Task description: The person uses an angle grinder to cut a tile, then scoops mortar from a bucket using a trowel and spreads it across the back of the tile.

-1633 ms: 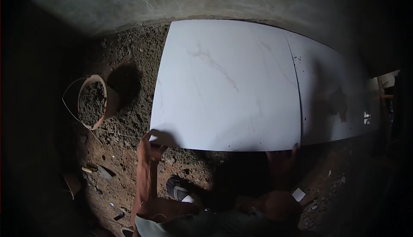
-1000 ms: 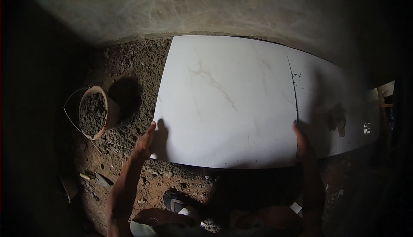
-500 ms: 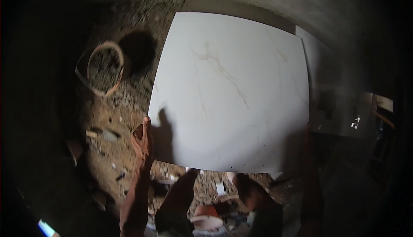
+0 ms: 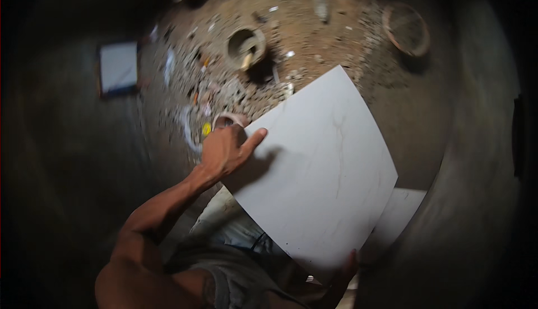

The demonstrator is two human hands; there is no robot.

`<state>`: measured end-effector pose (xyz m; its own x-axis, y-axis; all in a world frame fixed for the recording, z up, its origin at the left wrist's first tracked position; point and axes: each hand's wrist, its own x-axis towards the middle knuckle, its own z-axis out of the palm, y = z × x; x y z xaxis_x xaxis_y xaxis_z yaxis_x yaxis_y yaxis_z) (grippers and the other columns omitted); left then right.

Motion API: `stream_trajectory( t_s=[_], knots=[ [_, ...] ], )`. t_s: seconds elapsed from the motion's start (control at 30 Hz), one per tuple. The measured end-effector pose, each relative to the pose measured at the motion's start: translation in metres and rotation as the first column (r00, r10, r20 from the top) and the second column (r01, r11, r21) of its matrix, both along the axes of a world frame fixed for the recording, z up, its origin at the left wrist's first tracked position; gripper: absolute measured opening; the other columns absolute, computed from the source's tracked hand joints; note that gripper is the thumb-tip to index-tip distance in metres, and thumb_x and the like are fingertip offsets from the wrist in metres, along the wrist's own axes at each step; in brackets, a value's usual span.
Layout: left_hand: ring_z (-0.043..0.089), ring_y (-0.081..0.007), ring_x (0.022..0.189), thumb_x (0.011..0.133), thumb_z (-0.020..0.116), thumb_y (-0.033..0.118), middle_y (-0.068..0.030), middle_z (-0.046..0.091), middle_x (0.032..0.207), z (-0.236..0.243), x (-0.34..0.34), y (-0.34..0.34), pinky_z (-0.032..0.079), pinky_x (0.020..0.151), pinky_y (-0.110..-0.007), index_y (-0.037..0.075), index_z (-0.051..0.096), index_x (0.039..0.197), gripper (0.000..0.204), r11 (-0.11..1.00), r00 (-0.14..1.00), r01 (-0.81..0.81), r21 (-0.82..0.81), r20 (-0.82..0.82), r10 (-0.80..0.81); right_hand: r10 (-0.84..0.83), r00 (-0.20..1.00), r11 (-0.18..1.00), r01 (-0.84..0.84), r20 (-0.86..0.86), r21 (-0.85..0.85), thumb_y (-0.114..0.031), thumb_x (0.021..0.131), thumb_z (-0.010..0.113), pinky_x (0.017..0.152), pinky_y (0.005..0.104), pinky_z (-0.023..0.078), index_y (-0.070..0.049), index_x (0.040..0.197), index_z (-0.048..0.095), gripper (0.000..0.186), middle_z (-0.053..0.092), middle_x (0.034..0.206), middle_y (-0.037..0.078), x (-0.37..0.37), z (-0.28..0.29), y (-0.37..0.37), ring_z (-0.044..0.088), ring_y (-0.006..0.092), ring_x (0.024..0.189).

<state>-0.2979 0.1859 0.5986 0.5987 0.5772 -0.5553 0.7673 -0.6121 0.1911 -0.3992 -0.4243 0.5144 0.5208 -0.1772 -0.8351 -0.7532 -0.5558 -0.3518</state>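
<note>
My left hand (image 4: 227, 149) grips the left edge of a large white marble-veined tile (image 4: 325, 169), thumb on its face and fingers curled at the edge. My right hand (image 4: 344, 267), partly hidden in shadow, holds the lower right edge. The tile is lifted and turned diagonally below me, with another white tile (image 4: 406, 202) lying partly under it at the right. A pale round container (image 4: 221, 117) and a small yellow item (image 4: 206, 128) lie just beyond my left hand. A pale, crumpled sheet or sack (image 4: 216, 214) shows below the tile's left edge.
A grey bucket (image 4: 232, 51) with a stick inside stands on rubble. A mortar-filled bucket (image 4: 421, 40) is at upper right, a trowel (image 4: 321, 9) near the top. A framed pale rectangle (image 4: 117, 68) is at left. A grey wall (image 4: 482, 141) runs along the right.
I have lifted the tile away from its place beside the other tile and swung round with it. The view has turned sharply, so the buckets and trowel now appear at the top.
</note>
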Motion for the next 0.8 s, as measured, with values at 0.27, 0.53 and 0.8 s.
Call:
stream_trajectory(
  t_s=[0.27, 0.53, 0.8],
  knots=[
    [0.068, -0.0421, 0.079, 0.085, 0.059, 0.061, -0.0287, 0.067, 0.085, 0.082, -0.172, 0.004, 0.052, 0.072, -0.051, -0.008, 0.066, 0.099, 0.071, 0.883, 0.883, -0.454, -0.117, -0.191, 0.429, 0.029, 0.97, 0.993, -0.056, -0.243, -0.108, -0.035, 0.101, 0.049, 0.086, 0.0436, 0.053, 0.008, 0.123, 0.055, 0.048, 0.064, 0.112, 0.018, 0.11, 0.105, 0.119, 0.065, 0.0305, 0.099],
    [0.064, -0.0455, 0.092, 0.083, 0.068, 0.052, -0.0281, 0.067, 0.095, 0.045, -0.329, -0.002, 0.05, 0.085, -0.052, -0.004, 0.062, 0.1, 0.059, 0.576, 0.607, -0.787, -0.222, -0.102, 0.789, 0.426, 0.897, 0.865, -0.443, -0.122, -0.238, -0.031, 0.1, 0.051, 0.073, 0.0394, 0.054, 0.009, 0.108, 0.063, 0.042, 0.068, 0.096, 0.015, 0.138, 0.143, 0.248, 0.066, 0.027, 0.083],
    [0.067, -0.0437, 0.079, 0.081, 0.075, 0.047, -0.0257, 0.067, 0.081, 0.017, -0.507, -0.003, 0.054, 0.07, -0.048, -0.001, 0.067, 0.098, 0.051, 0.368, 0.362, -0.925, -0.095, 0.076, 0.929, 0.779, 0.605, 0.583, -0.795, -0.165, -0.168, -0.032, 0.094, 0.059, 0.064, 0.0377, 0.051, 0.007, 0.094, 0.067, 0.04, 0.068, 0.082, 0.013, 0.075, 0.142, 0.423, 0.064, 0.0202, 0.071]
  ],
)
